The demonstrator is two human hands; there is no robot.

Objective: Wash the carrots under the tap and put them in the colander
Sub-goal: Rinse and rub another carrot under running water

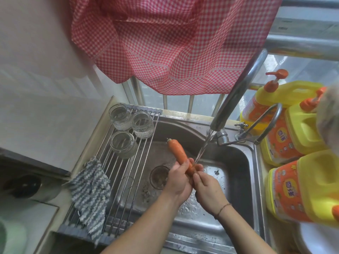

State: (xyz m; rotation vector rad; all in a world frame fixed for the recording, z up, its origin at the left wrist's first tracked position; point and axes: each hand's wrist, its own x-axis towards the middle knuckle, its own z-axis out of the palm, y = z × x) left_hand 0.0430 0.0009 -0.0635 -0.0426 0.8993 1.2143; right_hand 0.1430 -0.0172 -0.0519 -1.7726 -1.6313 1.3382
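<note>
An orange carrot (177,150) is held over the steel sink (236,162), its stem end pointing up and to the left. My left hand (178,180) grips its lower half. My right hand (205,189) pinches the carrot's narrow tip just below. Water runs from the tap (236,92) in a thin stream (201,149) and hits the carrot right above my fingers. No colander shows in the view.
A roll-up drying rack (126,171) covers the sink's left side and bears three upturned glass jars (122,143) and a blue-white cloth (89,197). Yellow detergent bottles (300,189) crowd the right rim. A red checked curtain (165,43) hangs above. The drain (158,177) lies left of my hands.
</note>
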